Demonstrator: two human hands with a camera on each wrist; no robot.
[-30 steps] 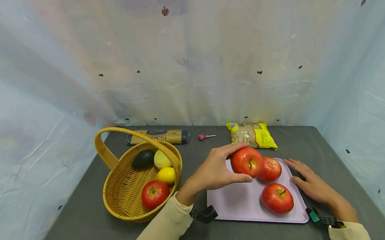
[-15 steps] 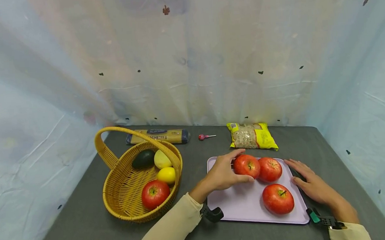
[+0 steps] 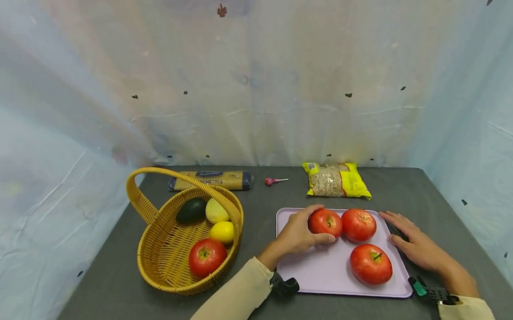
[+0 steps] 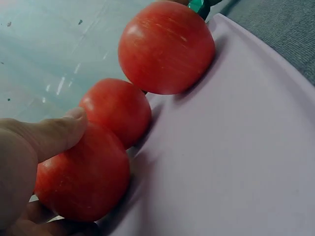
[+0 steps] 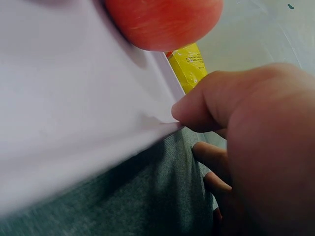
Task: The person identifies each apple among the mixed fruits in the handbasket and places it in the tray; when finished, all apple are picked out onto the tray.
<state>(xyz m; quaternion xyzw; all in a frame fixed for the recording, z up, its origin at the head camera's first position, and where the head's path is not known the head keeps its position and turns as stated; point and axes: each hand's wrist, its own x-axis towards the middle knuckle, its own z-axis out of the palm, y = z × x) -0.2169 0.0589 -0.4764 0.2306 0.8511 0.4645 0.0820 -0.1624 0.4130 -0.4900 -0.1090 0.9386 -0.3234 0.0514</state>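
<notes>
My left hand [image 3: 297, 232] grips a red apple [image 3: 325, 222] at the back left part of the lilac tray [image 3: 313, 274]. In the left wrist view its thumb lies over the top of this apple [image 4: 86, 172], with the other fingers partly hidden behind it. A second apple [image 3: 359, 225] sits close on its right, and a third apple [image 3: 371, 265] lies nearer the front. My right hand [image 3: 415, 241] rests at the tray's right edge, fingers extended and holding no fruit. Its thumb [image 5: 197, 108] touches the rim in the right wrist view.
Left of the tray stands a yellow wicker basket [image 3: 147, 265] holding an apple [image 3: 207, 258], a lemon [image 3: 222, 232], a pale yellow-green fruit [image 3: 216, 211] and a dark green avocado [image 3: 192, 210]. Behind are a spaghetti pack [image 3: 227, 181], a lollipop [image 3: 269, 181] and a yellow bag [image 3: 336, 180].
My left hand has lowered the apple from above the tray down to its surface, and a gap now shows beside the second apple. The right hand stays at the tray edge.
</notes>
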